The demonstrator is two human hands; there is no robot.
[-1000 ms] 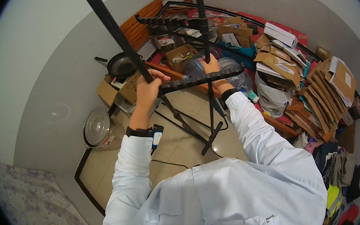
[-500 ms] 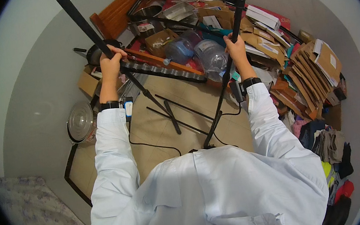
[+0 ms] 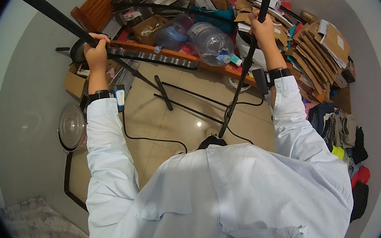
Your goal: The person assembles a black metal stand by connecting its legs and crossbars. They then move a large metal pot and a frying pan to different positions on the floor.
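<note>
My left hand (image 3: 96, 52) grips the left upright black pole (image 3: 59, 21) of a black metal rack frame. My right hand (image 3: 262, 28) grips the right upright pole (image 3: 242, 82), whose foot rests on the tiled floor near my feet. A black crossbar with holes (image 3: 155, 59) runs between the two poles at hand height. Thin black base rods (image 3: 184, 105) lie on the tiles under the frame. Both wrists wear black bands with small devices, and a black cable (image 3: 148, 138) hangs from the left one.
Two clear plastic water bottles (image 3: 205, 39), cardboard boxes (image 3: 147, 27) and metal pans lie piled ahead. Flattened cardboard (image 3: 319, 52) is stacked at the right, clothes (image 3: 337, 130) lower right. A round metal lid (image 3: 70, 125) leans on the grey wall at the left.
My hands have spread further apart along the frame, each now on its own upright pole. The frame has opened wider and the view has tilted down toward the floor.
</note>
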